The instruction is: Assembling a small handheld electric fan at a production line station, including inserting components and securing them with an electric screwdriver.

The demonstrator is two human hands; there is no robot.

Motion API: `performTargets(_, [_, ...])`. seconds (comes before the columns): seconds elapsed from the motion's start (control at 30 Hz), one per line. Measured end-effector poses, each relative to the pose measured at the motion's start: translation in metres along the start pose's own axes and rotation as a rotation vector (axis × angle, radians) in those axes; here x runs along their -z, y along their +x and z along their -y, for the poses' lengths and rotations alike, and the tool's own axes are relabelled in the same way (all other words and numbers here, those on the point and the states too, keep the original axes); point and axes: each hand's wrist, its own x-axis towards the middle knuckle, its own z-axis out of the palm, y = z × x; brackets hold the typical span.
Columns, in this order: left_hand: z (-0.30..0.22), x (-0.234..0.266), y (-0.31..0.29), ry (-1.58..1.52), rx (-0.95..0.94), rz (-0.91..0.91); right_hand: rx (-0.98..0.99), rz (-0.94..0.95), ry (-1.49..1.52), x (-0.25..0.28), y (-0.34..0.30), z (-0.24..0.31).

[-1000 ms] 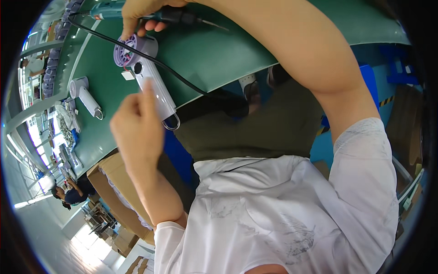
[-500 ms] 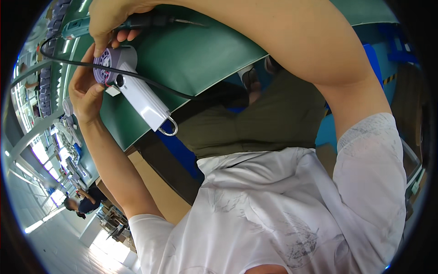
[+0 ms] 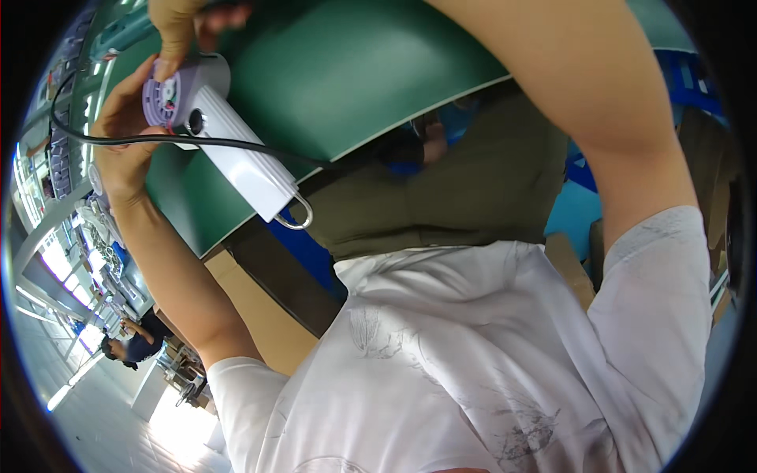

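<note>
Now that the left hand [image 3: 122,158] has come to cup the fan's [image 3: 240,165] head, it looks steadier; the right hand [image 3: 180,27] touches its rim, apparently also holding the screwdriver [image 3: 122,35].

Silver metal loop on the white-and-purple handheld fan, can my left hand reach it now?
Probably not without letting go: your left hand grips the purple fan head; the loop is at the opposite end.

White short-sleeved shirt [image 3: 441,315], grey print [image 3: 530,432], olive trousers [image 3: 441,201]
</note>
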Motion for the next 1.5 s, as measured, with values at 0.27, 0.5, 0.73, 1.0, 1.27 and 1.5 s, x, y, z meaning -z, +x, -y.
performTargets(0.27, [-0.025,-0.016,0.014,-0.033,0.082,0.03,1.002,-0.032,-0.2,0.032,0.005,-0.089])
performTargets(0.5, [-0.02,-0.028,0.036,-0.126,-0.021,0.15,0.918,-0.189,-0.175,0.038,-0.002,-0.098])
performTargets(0.73, [-0.014,-0.034,0.026,-0.203,-0.034,0.108,0.861,-0.267,-0.168,0.036,-0.019,-0.089])
performTargets(1.0, [-0.015,-0.038,0.017,-0.115,-0.083,0.071,1.202,-0.362,0.239,0.041,-0.021,-0.078])
performTargets(1.27, [-0.015,-0.048,0.023,-0.115,-0.139,0.01,1.553,-0.416,0.442,0.06,-0.027,-0.048])
performTargets(1.5, [-0.016,-0.048,0.023,-0.102,-0.123,0.017,1.821,-0.567,0.658,0.085,-0.013,-0.063])
